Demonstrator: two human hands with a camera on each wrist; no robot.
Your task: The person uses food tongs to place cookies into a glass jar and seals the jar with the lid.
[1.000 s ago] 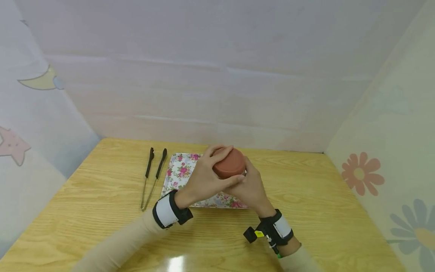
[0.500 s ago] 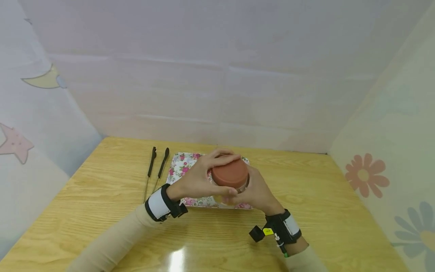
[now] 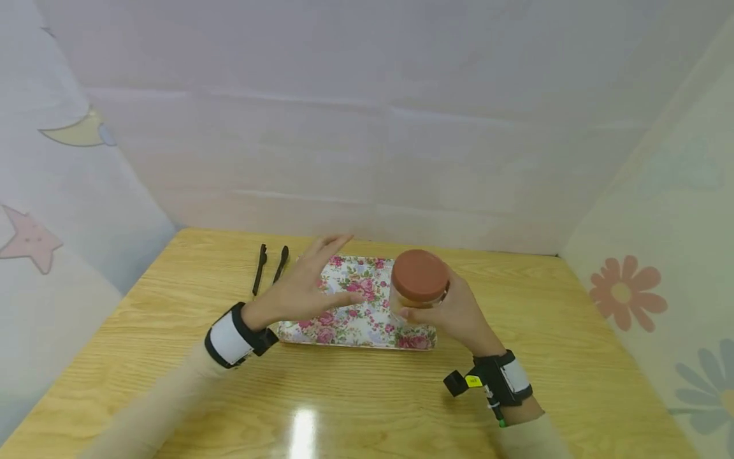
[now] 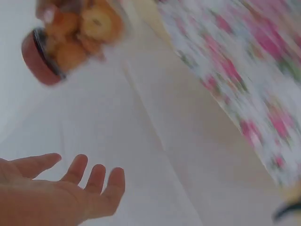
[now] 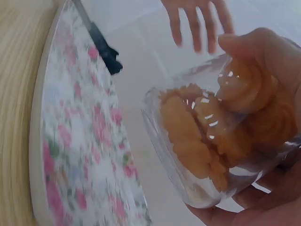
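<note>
Glare from a light marks the glossy wooden surface [image 3: 355,408] closest to the person, between 2 cream sleeves with black and white wrist straps. Past it, the right hand [image 3: 459,312] wraps its fingers and thumb round a clear jar [image 3: 417,290], gripping the glass wall and holding it upright at the right end of a floral tray [image 3: 355,319]. The jar carries a brown lid [image 3: 420,275], and the right wrist view shows golden ring-shaped biscuits [image 5: 207,136] packed inside. To the left, the left hand [image 3: 304,290] hangs flat above the tray with fingers straight and spread, holding nothing and well apart from the jar. Farther back and left of the tray, black-tipped metal tongs [image 3: 269,264] lie on the wood. Beyond stand pale fabric walls printed with a moon, a star and flowers.
</note>
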